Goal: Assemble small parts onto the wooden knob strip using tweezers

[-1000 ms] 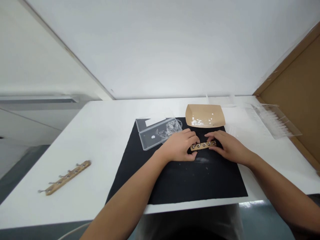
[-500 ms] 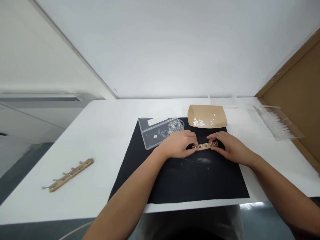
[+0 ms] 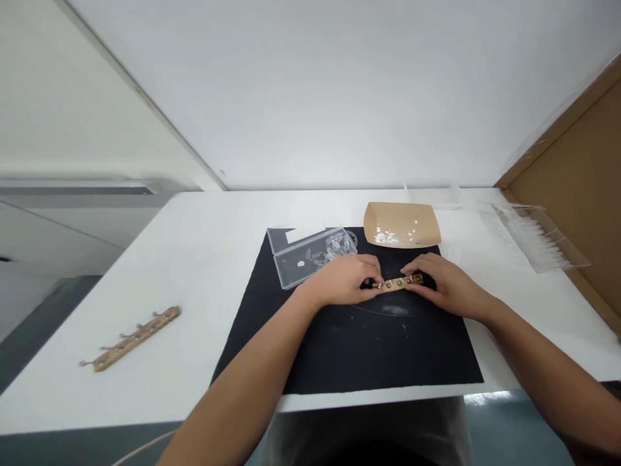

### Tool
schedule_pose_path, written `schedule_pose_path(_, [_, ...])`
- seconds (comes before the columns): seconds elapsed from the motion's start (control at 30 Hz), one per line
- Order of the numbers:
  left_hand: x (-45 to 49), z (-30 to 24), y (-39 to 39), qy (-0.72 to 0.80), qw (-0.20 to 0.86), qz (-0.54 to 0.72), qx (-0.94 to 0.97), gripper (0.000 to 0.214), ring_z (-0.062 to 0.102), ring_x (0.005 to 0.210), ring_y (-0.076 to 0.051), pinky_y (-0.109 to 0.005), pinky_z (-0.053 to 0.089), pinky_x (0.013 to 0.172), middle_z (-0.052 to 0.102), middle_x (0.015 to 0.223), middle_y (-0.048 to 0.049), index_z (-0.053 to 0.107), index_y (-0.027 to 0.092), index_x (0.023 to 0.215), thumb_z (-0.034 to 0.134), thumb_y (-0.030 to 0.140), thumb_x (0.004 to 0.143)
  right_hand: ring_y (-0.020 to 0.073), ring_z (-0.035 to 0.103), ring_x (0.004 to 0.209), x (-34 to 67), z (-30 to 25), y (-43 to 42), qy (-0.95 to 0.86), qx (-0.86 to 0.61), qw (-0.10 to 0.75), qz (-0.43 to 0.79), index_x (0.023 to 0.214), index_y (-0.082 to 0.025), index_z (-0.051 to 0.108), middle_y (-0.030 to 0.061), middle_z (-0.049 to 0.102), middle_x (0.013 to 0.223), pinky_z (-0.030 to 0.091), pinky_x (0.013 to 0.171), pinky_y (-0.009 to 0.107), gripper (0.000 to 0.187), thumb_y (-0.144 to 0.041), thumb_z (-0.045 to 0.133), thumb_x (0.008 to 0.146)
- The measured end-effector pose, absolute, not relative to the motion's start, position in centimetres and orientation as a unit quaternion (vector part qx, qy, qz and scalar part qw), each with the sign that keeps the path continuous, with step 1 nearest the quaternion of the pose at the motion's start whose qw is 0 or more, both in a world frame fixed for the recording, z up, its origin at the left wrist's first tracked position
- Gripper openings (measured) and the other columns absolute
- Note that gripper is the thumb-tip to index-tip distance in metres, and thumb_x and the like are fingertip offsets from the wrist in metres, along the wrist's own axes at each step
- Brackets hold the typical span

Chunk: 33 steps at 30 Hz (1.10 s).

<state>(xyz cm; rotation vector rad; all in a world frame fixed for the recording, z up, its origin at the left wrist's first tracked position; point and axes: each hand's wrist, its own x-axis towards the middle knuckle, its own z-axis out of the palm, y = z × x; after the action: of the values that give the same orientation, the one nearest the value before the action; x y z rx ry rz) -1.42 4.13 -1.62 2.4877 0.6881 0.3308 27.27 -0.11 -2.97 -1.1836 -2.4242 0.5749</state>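
Over the black mat, a short wooden strip with a row of round metal pieces lies between my hands. The fingers and thumb of my left hand close on the strip's left end. At its right end, my right hand grips with thumb below and fingers above. Behind my left hand, an open clear plastic case holds several loose clear nail tips; my left hand covers part of it.
A tan paper sheet dotted with white flakes lies at the mat's back edge. Another wooden strip with thin metal stems rests on the white table at left. Clear plastic trays of nail tips lie right, near a brown board.
The view has shifted very slightly. Both hands keep their places at the ends of the wooden strip, with hardly any visible finger movement.
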Motion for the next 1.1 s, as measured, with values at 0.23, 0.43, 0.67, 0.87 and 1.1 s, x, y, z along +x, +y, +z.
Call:
schedule_pose_path(0.23, [-1.6,-2.0,4.5,0.248,0.25,0.141,0.925,0.015,0.07,0.098,-0.02,-0.033,0.054,0.09,0.077,0.104,-0.0059,0.082,0.021,0.099,0.069,0.027,0.095,0.0267,0.064,0.101,26.5,-3.8,-0.3,-0.856,-0.444,0.197,0.173,0.135,-0.035,0.066,0.0077,0.068,0.109,0.056,0.088,0.045,0.032,-0.037,0.062,0.103])
schedule_pose_path(0.43, [-1.7,-2.1,4.8,0.216,0.238,0.148,0.935,0.014,0.065,0.098,-0.021,-0.035,0.052,0.089,0.078,0.101,-0.0061,0.082,0.021,0.097,0.068,0.025,0.096,0.0254,0.064,0.099,26.3,-4.6,-0.1,-0.85,-0.447,0.212,0.184,0.116,-0.034,0.078,0.0075,0.068,0.108,0.057,0.087,0.045,0.019,-0.037,0.064,0.103])
schedule_pose_path(0.67, [-1.7,-2.5,5.0,0.222,0.257,0.162,0.927,0.01,0.065,0.098,-0.021,-0.033,0.05,0.088,0.078,0.097,-0.0059,0.081,0.021,0.093,0.074,0.027,0.095,0.0249,0.064,0.098,26.0,-4.9,-0.2,-0.835,-0.463,0.23,0.192,0.111,-0.032,0.078,0.0071,0.067,0.106,0.056,0.089,0.045,0.015,-0.036,0.067,0.101])
schedule_pose_path(0.87, [-1.7,-2.8,5.1,0.228,0.27,0.166,0.92,0.01,0.064,0.099,-0.021,-0.034,0.051,0.089,0.077,0.098,-0.0051,0.08,0.02,0.092,0.074,0.028,0.095,0.0254,0.063,0.099,25.9,-4.6,-0.3,-0.831,-0.471,0.225,0.193,0.109,-0.031,0.076,0.0072,0.066,0.106,0.056,0.09,0.046,0.013,-0.036,0.068,0.1])
schedule_pose_path(1.1, [-1.6,-2.8,5.1,0.227,0.287,0.173,0.914,0.009,0.065,0.097,-0.02,-0.035,0.05,0.091,0.077,0.098,-0.0041,0.08,0.021,0.091,0.075,0.027,0.095,0.0279,0.062,0.105,26.4,-4.2,-0.2,-0.837,-0.458,0.208,0.214,0.121,-0.031,0.073,0.0079,0.066,0.111,0.056,0.094,0.049,0.027,-0.04,0.075,0.095])
